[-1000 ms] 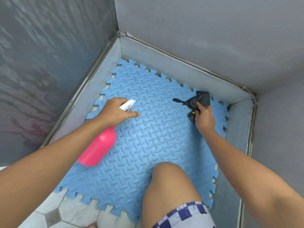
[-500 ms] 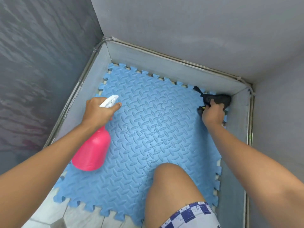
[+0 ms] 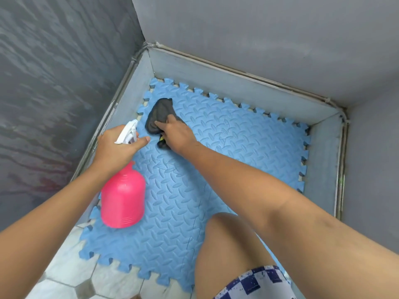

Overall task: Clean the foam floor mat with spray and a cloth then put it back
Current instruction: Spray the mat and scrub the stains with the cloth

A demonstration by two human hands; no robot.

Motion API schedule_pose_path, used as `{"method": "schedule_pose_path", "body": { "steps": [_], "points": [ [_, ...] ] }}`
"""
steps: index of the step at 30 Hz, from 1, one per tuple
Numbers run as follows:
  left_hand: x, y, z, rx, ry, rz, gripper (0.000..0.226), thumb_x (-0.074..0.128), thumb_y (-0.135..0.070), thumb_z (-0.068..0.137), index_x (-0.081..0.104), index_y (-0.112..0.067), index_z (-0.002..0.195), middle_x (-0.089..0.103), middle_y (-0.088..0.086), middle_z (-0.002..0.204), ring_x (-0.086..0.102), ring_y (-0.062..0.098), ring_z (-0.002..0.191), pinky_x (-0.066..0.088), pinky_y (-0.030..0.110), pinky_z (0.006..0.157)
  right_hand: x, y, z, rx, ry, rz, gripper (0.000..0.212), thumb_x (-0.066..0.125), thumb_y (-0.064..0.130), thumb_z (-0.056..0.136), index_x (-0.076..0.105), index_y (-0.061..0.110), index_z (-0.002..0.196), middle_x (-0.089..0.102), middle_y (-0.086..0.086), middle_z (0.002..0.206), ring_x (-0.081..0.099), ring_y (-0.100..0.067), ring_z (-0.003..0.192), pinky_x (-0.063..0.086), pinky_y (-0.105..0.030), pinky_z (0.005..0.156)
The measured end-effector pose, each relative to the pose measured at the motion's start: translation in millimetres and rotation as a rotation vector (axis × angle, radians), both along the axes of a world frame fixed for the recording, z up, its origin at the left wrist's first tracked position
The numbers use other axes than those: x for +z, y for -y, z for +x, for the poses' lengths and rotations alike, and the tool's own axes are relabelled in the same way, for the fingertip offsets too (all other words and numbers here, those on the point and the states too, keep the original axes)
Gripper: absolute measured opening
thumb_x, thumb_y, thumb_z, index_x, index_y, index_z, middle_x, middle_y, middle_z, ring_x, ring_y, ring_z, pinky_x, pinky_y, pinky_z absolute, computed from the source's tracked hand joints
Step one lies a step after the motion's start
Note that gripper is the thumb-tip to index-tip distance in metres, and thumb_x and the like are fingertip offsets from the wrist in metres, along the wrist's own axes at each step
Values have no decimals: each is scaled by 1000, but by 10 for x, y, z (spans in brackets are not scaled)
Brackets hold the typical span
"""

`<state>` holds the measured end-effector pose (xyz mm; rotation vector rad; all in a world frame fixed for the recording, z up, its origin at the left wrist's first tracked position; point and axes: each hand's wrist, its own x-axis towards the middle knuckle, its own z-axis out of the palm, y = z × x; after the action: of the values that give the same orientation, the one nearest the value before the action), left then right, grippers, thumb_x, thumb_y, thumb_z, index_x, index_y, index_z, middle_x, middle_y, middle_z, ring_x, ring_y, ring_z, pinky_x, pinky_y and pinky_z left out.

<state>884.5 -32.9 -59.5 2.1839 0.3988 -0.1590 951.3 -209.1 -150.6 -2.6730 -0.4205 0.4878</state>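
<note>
In the head view, the foam floor mat (image 3: 226,152) is lying flat on the floor, tucked into the corner between grey walls (image 3: 248,39). The right hand (image 3: 178,134) is pressing a dark cloth (image 3: 158,117) onto the mat near its far left corner, fingers clamped on it, likely wiping. The left hand (image 3: 116,147) is gripping the pink spray bottle (image 3: 123,197), fingers wrapped around its white trigger head, keeping it ready beside the cloth.

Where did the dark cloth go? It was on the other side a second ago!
The right hand swept the cloth across the mat, from the far right corner over to the far left corner, close to the spray bottle. Nothing was picked up or let go. The left hand still holds the bottle at the mat's left edge, and the mat still lies flat.
</note>
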Motion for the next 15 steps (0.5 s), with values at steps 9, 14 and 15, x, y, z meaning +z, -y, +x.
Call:
{"method": "schedule_pose_path", "body": {
  "steps": [9, 14, 15],
  "points": [
    [-74, 186, 103, -61, -71, -29, 41, 85, -32, 78, 61, 0, 79, 57, 18, 72, 56, 20, 63, 58, 29, 44, -90, 2493, -315, -827, 111, -140, 46, 44, 24, 101, 48, 30, 146, 41, -17, 146, 56, -43, 115, 46, -45, 97],
    [14, 206, 36, -86, -119, -125, 31, 87, -31, 77, 69, -8, 86, 64, 15, 81, 58, 17, 68, 63, 49, 53, -117, 2565, -282, -1091, 46, -200, 49, 43, 20, 103, 41, 21, 152, 35, -19, 147, 59, -45, 109, 47, -44, 94],
    [45, 198, 4, -106, -134, -148, 28, 87, -31, 78, 70, -10, 87, 59, 8, 75, 57, 16, 68, 64, 49, 55, -127, 2409, -215, -1076, 41, -196, 50, 43, 19, 103, 40, 20, 152, 34, -19, 147, 59, -45, 108, 47, -44, 93]
  ]
}}
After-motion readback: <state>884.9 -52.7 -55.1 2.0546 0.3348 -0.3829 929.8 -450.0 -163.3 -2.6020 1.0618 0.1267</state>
